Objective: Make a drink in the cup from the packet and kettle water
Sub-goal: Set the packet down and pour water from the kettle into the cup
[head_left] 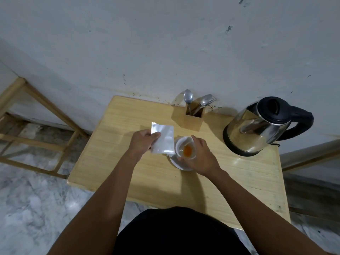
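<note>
On the wooden surface a white cup stands on a white saucer, and a small heap of orange powder lies at the bottom of the cup. The right hand curls around the cup's rim and side. The left hand pinches a silver packet by its left edge, holding it just beside the cup; what is inside the packet cannot be seen. A wooden holder at the back carries spoons and a fork. The steel kettle, its black lid closed, stands to the right, well apart from the cup.
</note>
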{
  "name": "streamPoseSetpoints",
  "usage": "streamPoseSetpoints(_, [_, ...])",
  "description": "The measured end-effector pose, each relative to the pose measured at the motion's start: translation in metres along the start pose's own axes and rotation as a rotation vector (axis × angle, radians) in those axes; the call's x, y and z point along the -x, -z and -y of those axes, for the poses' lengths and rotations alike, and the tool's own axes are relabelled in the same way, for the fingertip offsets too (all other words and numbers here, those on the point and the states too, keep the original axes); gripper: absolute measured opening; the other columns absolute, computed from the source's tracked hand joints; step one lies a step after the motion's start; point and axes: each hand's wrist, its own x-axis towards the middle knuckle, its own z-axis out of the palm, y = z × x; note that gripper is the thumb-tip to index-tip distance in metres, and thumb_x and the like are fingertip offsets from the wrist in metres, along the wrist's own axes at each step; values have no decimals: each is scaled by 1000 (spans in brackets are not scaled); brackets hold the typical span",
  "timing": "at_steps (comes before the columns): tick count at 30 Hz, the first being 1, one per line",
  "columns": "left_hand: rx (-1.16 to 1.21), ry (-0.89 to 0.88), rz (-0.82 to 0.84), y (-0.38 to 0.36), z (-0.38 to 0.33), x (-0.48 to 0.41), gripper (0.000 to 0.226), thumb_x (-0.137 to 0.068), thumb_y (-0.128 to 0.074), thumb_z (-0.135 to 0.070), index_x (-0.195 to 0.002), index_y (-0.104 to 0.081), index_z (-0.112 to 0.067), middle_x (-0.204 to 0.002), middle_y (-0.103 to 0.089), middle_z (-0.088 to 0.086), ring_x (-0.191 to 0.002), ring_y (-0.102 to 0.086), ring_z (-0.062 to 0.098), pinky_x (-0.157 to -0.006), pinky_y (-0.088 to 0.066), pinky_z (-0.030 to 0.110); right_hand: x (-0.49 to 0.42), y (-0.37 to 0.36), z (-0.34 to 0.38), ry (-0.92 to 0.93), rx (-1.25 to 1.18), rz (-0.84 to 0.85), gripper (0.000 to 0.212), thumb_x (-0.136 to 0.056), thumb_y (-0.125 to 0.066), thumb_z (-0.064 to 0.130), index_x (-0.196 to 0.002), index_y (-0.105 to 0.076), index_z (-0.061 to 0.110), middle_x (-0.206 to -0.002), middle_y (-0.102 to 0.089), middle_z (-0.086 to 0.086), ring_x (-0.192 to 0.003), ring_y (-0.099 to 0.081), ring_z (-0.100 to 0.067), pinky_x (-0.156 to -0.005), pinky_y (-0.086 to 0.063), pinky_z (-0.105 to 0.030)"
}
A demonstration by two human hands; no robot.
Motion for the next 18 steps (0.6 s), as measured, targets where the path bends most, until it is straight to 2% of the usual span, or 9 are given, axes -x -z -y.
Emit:
streamPoseSetpoints(3, [-40, 23, -63, 8, 21, -12, 24, -82, -71, -22, -82, -69, 2, -71, -56, 6, -60, -49, 16, -54, -39, 26, -7, -4, 1, -18, 41, -21, 110, -66, -65, 74, -151, -21, 20, -151, -26, 1, -133, -40, -20, -100, -45, -42])
streamPoseSetpoints(5, [-81, 31, -80, 9, 36, -22, 19, -82, -72, -22, -77, -68, -4, -69, -54, 6, -60, -47, 18, -56, -37, 26, -9, -4, 0, -27, 37, -27, 102, -69, -67, 69, -149, -26, 21, -148, -29, 1, -131, -42, -19, -98, -46, -39])
streamPoseSetpoints(8, [-217, 20, -109, 4, 59, -37, 22, -82, -71, -26, -75, -60, -8, -70, -51, 10, -67, -47, 23, -62, -37, 30, -10, -4, 0, -19, 19, -27, 83, -67, -65, 69, -136, -38, 32, -138, -35, 6, -120, -49, -16, -90, -50, -37])
streamPoseSetpoints(10, [-349, 0, -151, -4, 70, -42, 29, -82, -70, -32, -99, -64, -9, -92, -65, 14, -87, -61, 30, -75, -48, 36, -10, -3, 2, -20, 8, -22, 79, -64, -64, 70, -131, -41, 35, -135, -35, 8, -116, -50, -14, -87, -49, -35])
streamPoseSetpoints(12, [-561, -67, -231, -12, 75, -38, 55, -82, -69, -37, -129, -52, -13, -124, -56, 16, -115, -54, 33, -91, -48, 43, -10, -2, 4, -22, 6, -24, 80, -63, -63, 71, -132, -41, 35, -135, -35, 8, -116, -50, -14, -87, -49, -35])
streamPoseSetpoints(13, [-660, -138, -255, -15, 80, -35, 60, -84, -66, -38, -136, -46, -16, -134, -48, 14, -122, -48, 32, -96, -46, 44, -10, -2, 4, -24, 11, -27, 83, -62, -61, 73, -132, -41, 35, -135, -36, 7, -116, -50, -15, -88, -49, -36])
streamPoseSetpoints(16, [-928, -359, -122, -20, 95, -25, 55, -91, -53, -42, -141, -40, -22, -150, -35, 12, -139, -33, 31, -109, -36, 43, -9, 0, 6, -28, 20, -31, 92, -54, -54, 80, -132, -43, 34, -136, -36, 6, -116, -51, -15, -89, -51, -38])
streamPoseSetpoints(18, [-1052, -424, -12, -20, 112, -23, 52, -94, -40, -45, -140, -43, -21, -153, -34, 14, -143, -29, 33, -113, -31, 44, -8, 0, 7, -25, 23, -29, 95, -52, -53, 82, -133, -42, 34, -136, -36, 6, -116, -50, -14, -89, -51, -38])
